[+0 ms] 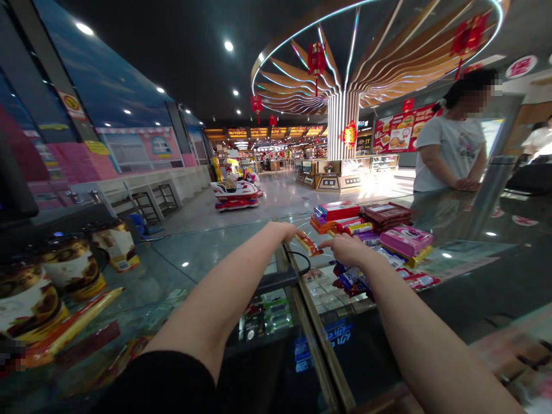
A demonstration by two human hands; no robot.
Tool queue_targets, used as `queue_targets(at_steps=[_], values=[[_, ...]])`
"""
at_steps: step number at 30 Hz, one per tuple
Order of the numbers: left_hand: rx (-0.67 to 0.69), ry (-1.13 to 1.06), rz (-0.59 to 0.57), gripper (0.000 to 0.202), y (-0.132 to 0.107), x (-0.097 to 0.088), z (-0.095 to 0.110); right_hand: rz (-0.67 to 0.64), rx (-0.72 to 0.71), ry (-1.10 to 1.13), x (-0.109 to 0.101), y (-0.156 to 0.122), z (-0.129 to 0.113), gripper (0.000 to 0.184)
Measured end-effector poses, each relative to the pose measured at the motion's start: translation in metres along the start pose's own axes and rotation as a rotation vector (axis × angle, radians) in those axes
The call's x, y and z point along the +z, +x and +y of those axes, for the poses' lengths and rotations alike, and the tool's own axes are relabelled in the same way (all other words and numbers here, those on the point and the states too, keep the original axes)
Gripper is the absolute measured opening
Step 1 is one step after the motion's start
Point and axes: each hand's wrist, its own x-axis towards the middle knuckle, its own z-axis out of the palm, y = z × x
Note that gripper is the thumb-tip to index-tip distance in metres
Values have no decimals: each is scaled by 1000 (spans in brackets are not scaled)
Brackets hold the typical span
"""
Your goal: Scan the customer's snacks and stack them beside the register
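Note:
My left hand (291, 231) reaches over the glass counter with its fingers closed on one end of a snack bar (307, 244) in an orange-and-red wrapper. My right hand (347, 249) is just to the right, at the near left edge of a pile of packaged sweets. One of its fingers points left, close to the bar's far end; I cannot tell whether they touch. The other fingers are curled, and a small yellowish tip shows behind them. In the pile lie a pink pack (406, 240), brown packs (387, 214), red packs (340, 210) and blue-wrapped bars (351, 282).
Large printed cups (71, 267) and a long yellow-orange packet (73, 328) stand or lie at the left on the glass counter (172, 259). A person (451, 144) leans on the counter at the right. A kiddie ride (236, 192) stands on the floor beyond.

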Motion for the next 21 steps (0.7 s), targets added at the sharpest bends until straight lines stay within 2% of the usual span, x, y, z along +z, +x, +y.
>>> queue_targets(at_steps=[3, 7, 13, 16, 21], values=[[-59, 98, -144, 70, -16, -7, -16, 39, -56, -29, 3, -1, -9, 56], [-96, 147, -166, 66, -44, -18, -37, 88, -100, -41, 5, -3, -15, 57], [-152, 230, -289, 67, -87, -24, -63, 102, -123, -45, 9, -1, -16, 51], [-212, 214, -257, 52, -108, -22, -73, 104, -138, -52, 12, 0, -18, 48], [-270, 154, -107, 30, -146, -13, -87, 132, -160, -64, 13, 0, -24, 45]])
